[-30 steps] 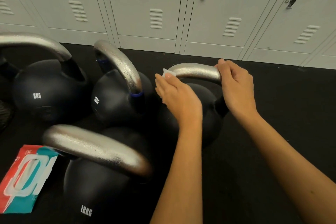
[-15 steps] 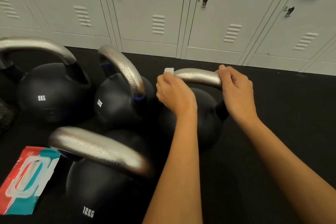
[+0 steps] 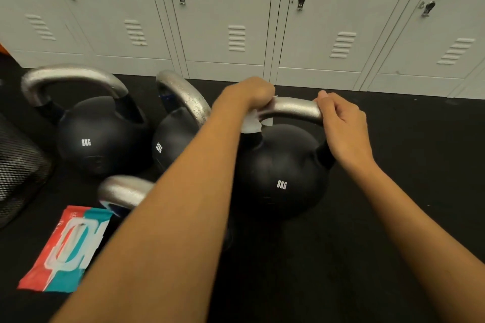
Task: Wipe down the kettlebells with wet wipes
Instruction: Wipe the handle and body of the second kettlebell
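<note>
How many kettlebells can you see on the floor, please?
4: an 8KG far left, one behind the left forearm, one near the wipes pack, mostly hidden, and the 8KG being wiped. Others may lie outside the frame.

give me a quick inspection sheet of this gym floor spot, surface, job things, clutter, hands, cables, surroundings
surface: black floor, dark matting, no spills seen
job's things: 8kg kettlebell being worked on; white wet wipe wrapped at the left end of its silver handle; second 8kg kettlebell; two more kettlebells partly hidden behind the left forearm; wipes pack flat on the floor
clutter: black mesh object at the left edge
grippers: left hand grips wipe and handle; right hand holds the handle's right end
cables: nothing seen
surroundings: grey lockers, doors closed
</note>
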`<state>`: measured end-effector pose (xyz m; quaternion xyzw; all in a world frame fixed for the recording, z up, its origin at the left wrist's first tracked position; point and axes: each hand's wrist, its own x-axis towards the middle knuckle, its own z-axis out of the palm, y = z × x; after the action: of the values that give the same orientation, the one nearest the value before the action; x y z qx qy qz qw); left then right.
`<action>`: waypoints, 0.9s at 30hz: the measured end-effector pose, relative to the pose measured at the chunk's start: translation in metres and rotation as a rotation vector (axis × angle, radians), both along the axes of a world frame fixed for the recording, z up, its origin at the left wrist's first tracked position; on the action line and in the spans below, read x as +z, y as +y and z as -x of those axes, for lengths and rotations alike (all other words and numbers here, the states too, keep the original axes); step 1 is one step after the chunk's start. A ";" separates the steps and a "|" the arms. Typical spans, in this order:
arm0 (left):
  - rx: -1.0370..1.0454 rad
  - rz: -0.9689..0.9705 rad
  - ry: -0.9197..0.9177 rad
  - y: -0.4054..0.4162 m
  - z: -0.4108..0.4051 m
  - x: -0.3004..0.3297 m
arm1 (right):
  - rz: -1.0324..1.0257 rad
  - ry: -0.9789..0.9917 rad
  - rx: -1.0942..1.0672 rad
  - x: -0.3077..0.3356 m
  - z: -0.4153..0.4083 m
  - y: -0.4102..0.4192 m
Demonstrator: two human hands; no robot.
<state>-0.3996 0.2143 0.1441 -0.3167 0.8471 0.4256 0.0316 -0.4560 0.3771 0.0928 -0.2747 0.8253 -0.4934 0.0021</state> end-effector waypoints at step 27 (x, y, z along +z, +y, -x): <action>-0.267 -0.111 0.128 -0.025 -0.013 -0.036 | 0.001 -0.087 0.027 0.005 0.003 0.003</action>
<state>-0.3870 0.1895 0.1079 -0.1714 0.8570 0.4833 0.0512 -0.4594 0.3804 0.0982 -0.2642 0.8203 -0.5053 0.0447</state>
